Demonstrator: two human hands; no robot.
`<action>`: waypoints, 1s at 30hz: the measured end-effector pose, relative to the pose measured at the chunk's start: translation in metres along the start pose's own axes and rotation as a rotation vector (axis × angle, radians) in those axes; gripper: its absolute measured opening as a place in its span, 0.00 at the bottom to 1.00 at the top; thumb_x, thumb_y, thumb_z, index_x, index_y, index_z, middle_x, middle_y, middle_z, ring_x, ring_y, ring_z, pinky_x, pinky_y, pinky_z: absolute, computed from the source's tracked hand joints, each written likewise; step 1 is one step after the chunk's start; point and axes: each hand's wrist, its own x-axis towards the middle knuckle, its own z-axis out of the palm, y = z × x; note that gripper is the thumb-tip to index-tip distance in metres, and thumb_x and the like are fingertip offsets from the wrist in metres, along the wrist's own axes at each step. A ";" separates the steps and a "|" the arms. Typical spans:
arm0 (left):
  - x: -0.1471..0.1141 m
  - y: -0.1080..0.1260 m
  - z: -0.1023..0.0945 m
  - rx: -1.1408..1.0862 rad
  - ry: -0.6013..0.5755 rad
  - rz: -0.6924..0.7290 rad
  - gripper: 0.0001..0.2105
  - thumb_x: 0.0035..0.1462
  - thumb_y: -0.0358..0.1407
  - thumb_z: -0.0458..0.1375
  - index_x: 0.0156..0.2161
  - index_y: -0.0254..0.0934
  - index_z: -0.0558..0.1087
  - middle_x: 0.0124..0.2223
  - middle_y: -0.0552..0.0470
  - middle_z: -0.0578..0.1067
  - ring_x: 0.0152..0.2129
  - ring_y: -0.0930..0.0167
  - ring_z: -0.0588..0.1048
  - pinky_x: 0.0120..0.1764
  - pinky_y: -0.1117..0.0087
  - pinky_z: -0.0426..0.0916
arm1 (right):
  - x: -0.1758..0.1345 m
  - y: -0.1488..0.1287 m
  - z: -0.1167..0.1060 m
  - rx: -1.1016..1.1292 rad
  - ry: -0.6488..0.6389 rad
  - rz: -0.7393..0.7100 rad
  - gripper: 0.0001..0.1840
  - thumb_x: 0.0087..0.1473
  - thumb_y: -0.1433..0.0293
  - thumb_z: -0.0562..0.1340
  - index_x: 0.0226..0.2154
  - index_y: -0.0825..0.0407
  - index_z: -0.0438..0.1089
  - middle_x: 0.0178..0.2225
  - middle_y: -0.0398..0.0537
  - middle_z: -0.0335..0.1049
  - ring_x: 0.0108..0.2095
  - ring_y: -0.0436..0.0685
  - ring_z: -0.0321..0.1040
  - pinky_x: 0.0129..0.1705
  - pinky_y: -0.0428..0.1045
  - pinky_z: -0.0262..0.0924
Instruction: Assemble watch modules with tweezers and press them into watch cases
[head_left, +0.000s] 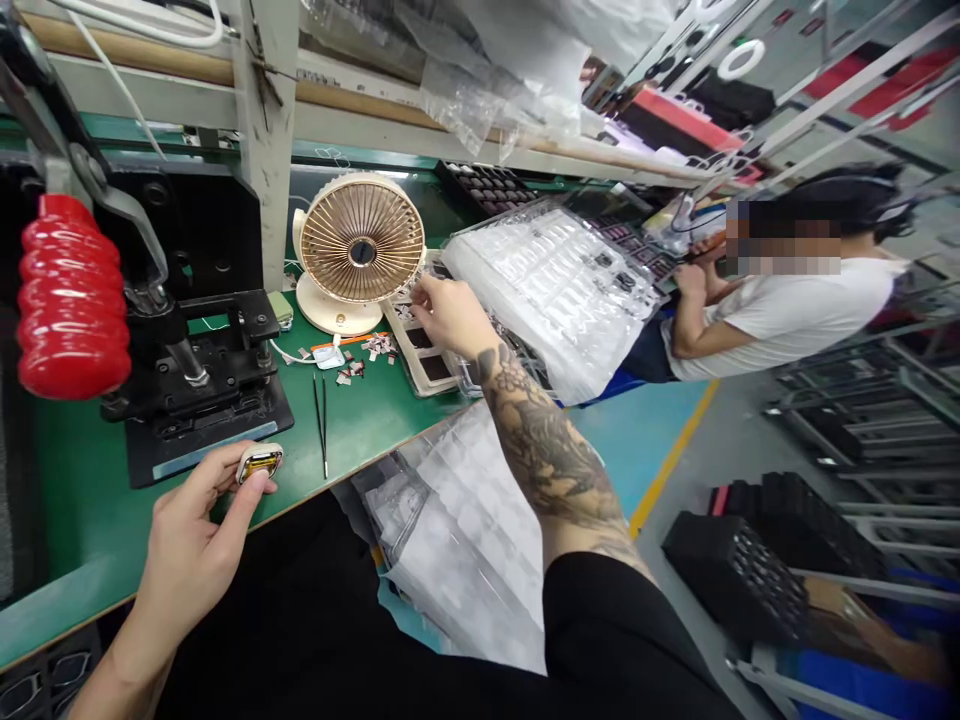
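Observation:
My left hand (199,530) pinches a small rounded watch case (259,462) between thumb and fingers, near the bench's front edge. Its open side faces up, showing a yellowish part inside. My right hand (454,312) reaches over a pale compartment tray (431,372) beside the fan. Its fingers are bent together, and whatever lies between their tips is too small to make out. Black tweezers (321,425) lie on the green bench between my hands. Small loose parts (379,346) are scattered left of the tray.
A cream desk fan (362,250) stands behind the parts. At left, a black press fixture (202,380) has a red-handled lever (71,300). Clear plastic trays (555,290) are stacked at right, and more plastic sheets (472,530) lie near my lap. A co-worker (795,280) sits further right.

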 end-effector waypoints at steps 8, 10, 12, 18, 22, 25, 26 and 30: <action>0.000 -0.001 0.000 0.003 -0.002 0.009 0.15 0.72 0.46 0.66 0.58 0.44 0.80 0.51 0.48 0.86 0.43 0.59 0.86 0.51 0.58 0.79 | 0.038 0.000 0.014 0.045 -0.100 0.044 0.11 0.56 0.82 0.69 0.41 0.57 0.80 0.39 0.53 0.83 0.37 0.56 0.75 0.46 0.49 0.66; 0.001 -0.003 0.000 0.011 0.014 0.043 0.14 0.71 0.45 0.66 0.58 0.44 0.80 0.50 0.49 0.86 0.40 0.60 0.85 0.47 0.59 0.78 | 0.032 0.001 0.006 0.040 -0.054 0.067 0.13 0.58 0.82 0.66 0.44 0.58 0.80 0.38 0.53 0.83 0.37 0.57 0.74 0.46 0.50 0.66; 0.003 -0.003 -0.001 0.043 0.030 0.092 0.13 0.71 0.43 0.66 0.57 0.44 0.81 0.48 0.49 0.85 0.39 0.62 0.83 0.44 0.61 0.76 | 0.018 0.002 -0.004 0.056 0.044 0.098 0.15 0.61 0.80 0.62 0.48 0.58 0.79 0.36 0.52 0.82 0.35 0.57 0.73 0.46 0.51 0.66; 0.008 0.010 -0.001 0.106 0.021 0.238 0.09 0.74 0.36 0.65 0.55 0.45 0.84 0.45 0.50 0.81 0.33 0.69 0.72 0.37 0.66 0.66 | -0.067 -0.039 0.001 0.622 0.488 -0.086 0.09 0.65 0.65 0.71 0.46 0.51 0.83 0.41 0.48 0.84 0.37 0.56 0.78 0.44 0.53 0.75; 0.011 0.014 0.001 0.104 0.007 0.256 0.09 0.75 0.34 0.64 0.55 0.44 0.84 0.47 0.51 0.81 0.35 0.71 0.73 0.39 0.68 0.67 | -0.119 -0.111 0.027 0.861 0.427 -0.305 0.08 0.67 0.69 0.72 0.48 0.45 0.85 0.39 0.47 0.84 0.39 0.57 0.81 0.44 0.56 0.78; 0.012 0.012 0.001 0.116 0.009 0.287 0.09 0.75 0.33 0.64 0.55 0.43 0.84 0.45 0.52 0.80 0.36 0.72 0.73 0.40 0.69 0.67 | -0.135 -0.155 0.042 0.982 0.347 -0.414 0.11 0.66 0.74 0.72 0.47 0.43 0.87 0.40 0.47 0.81 0.39 0.56 0.79 0.40 0.53 0.76; 0.012 0.011 0.002 0.117 0.014 0.294 0.09 0.75 0.33 0.64 0.55 0.42 0.83 0.44 0.53 0.79 0.36 0.72 0.72 0.40 0.69 0.67 | -0.136 -0.165 0.046 1.010 0.309 -0.436 0.12 0.66 0.75 0.72 0.47 0.43 0.87 0.41 0.48 0.80 0.40 0.55 0.78 0.40 0.52 0.76; 0.011 0.009 0.003 0.106 0.042 0.308 0.09 0.74 0.31 0.65 0.55 0.41 0.82 0.42 0.54 0.77 0.36 0.73 0.72 0.40 0.70 0.67 | -0.128 -0.177 0.049 1.053 0.136 -0.500 0.10 0.67 0.75 0.71 0.46 0.45 0.87 0.41 0.47 0.77 0.41 0.54 0.77 0.43 0.51 0.75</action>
